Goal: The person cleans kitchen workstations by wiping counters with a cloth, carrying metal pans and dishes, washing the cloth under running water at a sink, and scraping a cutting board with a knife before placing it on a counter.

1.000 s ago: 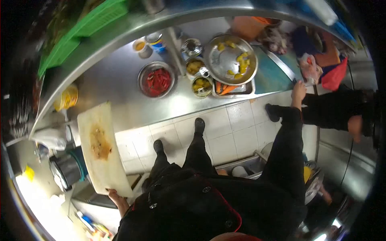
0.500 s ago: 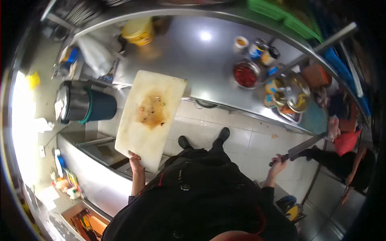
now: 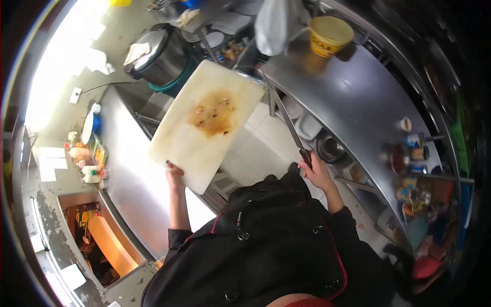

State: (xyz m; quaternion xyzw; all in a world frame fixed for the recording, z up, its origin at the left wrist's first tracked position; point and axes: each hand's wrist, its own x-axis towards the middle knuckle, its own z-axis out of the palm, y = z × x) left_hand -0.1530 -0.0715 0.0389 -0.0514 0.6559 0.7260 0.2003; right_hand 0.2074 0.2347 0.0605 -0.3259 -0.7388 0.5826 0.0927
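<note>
My left hand point(image 3: 175, 176) grips the lower edge of a white cutting board point(image 3: 192, 146), which is held tilted in the air. A wet brown stain with small scraps marks the board's middle. In my right hand point(image 3: 318, 173) is the dark handle of a large knife point(image 3: 286, 118). Its long blade points up and to the left, the tip near the board's upper right corner. The fingers of my right hand are wrapped round the handle.
A steel counter point(image 3: 342, 97) curves down the right, with a yellow tub point(image 3: 330, 36), bowls and cans. A lidded steel pot point(image 3: 161, 56) stands at upper left. Another steel surface point(image 3: 125, 169) lies left, beside bottles point(image 3: 92, 174) and a wall opening point(image 3: 105, 240). Pans point(image 3: 330, 146) sit under the counter.
The view has swung left, away from the bowls and the other person. My right hand has lifted the knife off the far counter end and brought it beside the board, still in my left hand.
</note>
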